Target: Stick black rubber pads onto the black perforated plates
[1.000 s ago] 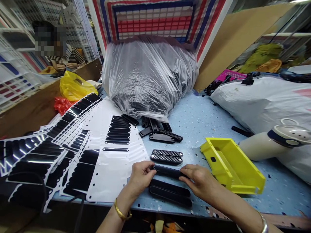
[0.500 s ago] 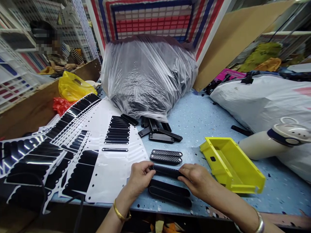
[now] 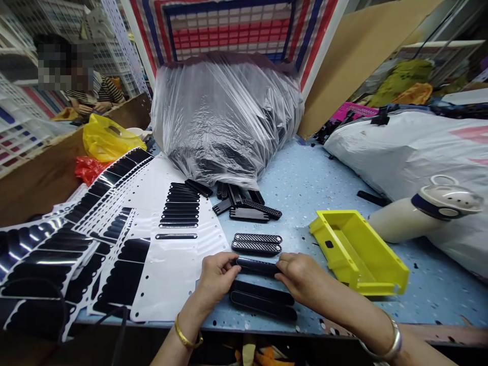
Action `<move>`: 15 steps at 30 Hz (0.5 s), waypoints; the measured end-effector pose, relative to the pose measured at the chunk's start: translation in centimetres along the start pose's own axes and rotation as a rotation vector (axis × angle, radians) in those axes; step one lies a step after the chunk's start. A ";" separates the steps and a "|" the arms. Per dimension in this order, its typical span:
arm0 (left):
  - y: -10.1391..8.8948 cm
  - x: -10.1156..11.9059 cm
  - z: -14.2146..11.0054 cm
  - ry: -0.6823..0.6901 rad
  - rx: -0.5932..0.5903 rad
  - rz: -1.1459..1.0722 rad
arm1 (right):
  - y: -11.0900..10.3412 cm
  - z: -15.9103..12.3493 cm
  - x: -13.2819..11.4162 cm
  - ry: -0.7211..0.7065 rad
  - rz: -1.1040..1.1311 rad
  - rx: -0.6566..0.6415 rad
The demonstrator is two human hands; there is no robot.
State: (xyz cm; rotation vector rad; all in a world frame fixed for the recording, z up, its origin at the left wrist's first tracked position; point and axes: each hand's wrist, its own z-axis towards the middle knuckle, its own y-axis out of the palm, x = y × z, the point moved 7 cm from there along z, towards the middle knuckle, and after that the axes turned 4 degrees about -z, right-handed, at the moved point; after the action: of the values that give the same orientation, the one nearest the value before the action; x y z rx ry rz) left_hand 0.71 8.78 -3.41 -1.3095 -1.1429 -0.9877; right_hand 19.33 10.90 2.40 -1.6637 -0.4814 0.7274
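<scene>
Both forearms reach in from the near edge of the speckled blue bench point(image 3: 324, 178), and the hands meet over its front strip. The left hand point(image 3: 216, 278), with a gold bangle point(image 3: 186, 339) at the wrist, curls closed around one end of a slim black bar point(image 3: 257, 266). The right hand point(image 3: 301, 277), with a silver bangle point(image 3: 389, 345), closes on the other end, so the bar lies level between them, held just above the bench or resting on it – the view cannot settle which.

Just beyond the bar lie two diamond-textured black grips point(image 3: 256, 243), side by side. Just nearer the body lie two smooth black strips point(image 3: 263, 300), close to the bench's front edge. To the left, the left hand is beside a white sheet of black die-cut pieces point(image 3: 179, 279), which overlaps more sheets. To the right, a stretch of bare blue bench separates the right hand from a yellow plastic bin point(image 3: 354, 249). Ahead, a bulging clear plastic bag point(image 3: 224, 117) full of black parts spills more pieces point(image 3: 244, 208) onto the bench – well beyond the hands.
</scene>
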 end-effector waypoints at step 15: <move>0.1 -0.7 0.2 -0.196 0.031 -0.199 | -0.3 0.0 -0.6 0.014 -0.051 -0.027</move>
State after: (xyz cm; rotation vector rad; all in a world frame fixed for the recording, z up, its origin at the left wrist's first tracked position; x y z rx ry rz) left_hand 0.71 8.97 -4.11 -1.3073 -1.4554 -0.9965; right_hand 18.92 10.64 2.83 -1.6750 -0.5239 0.6738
